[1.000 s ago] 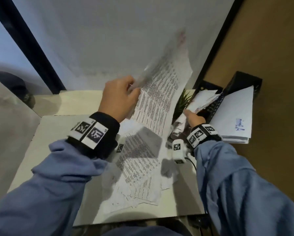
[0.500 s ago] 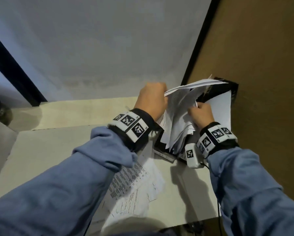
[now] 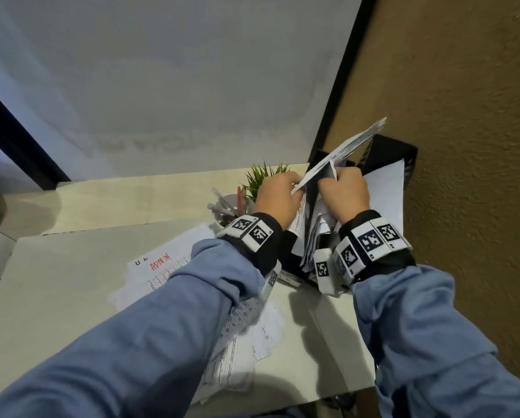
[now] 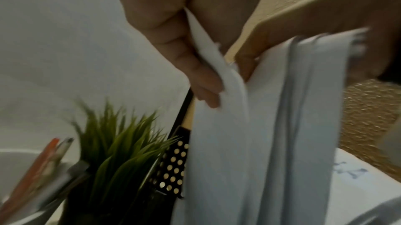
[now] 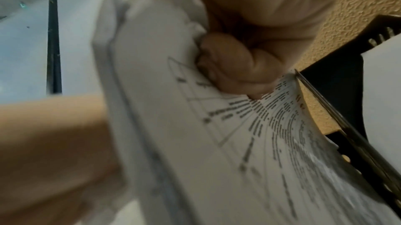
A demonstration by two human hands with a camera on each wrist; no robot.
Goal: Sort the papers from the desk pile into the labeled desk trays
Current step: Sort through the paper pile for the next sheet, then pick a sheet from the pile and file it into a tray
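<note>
Both hands meet at the black perforated desk trays (image 3: pixel 395 152) in the back right corner. My left hand (image 3: pixel 285 188) pinches a white sheet (image 3: pixel 350 146) by its edge; the sheet slants up over the trays. In the left wrist view the left hand (image 4: pixel 217 88) pinches that sheet (image 4: pixel 219 125) beside other hanging sheets. My right hand (image 3: pixel 334 182) grips the printed papers (image 3: pixel 316 230) standing in the tray, fingers curled on them. The right wrist view shows the right hand (image 5: pixel 234 74) on the printed pages (image 5: pixel 217 134). The desk pile (image 3: pixel 168 267), topped with red "ADMIN" writing, lies under my left forearm.
A small green plant (image 3: pixel 263 176) and a white cup of pens (image 3: pixel 224 209) stand just left of the trays. A large white sheet (image 3: pixel 385 200) leans in the right tray against the brown textured wall (image 3: pixel 463 146). A grey partition (image 3: pixel 177 86) backs the desk (image 3: pixel 56 282).
My left hand has carried the printed sheet from above the desk pile rightward to the trays. The right hand stayed on the tray papers and now grips them close to the left hand.
</note>
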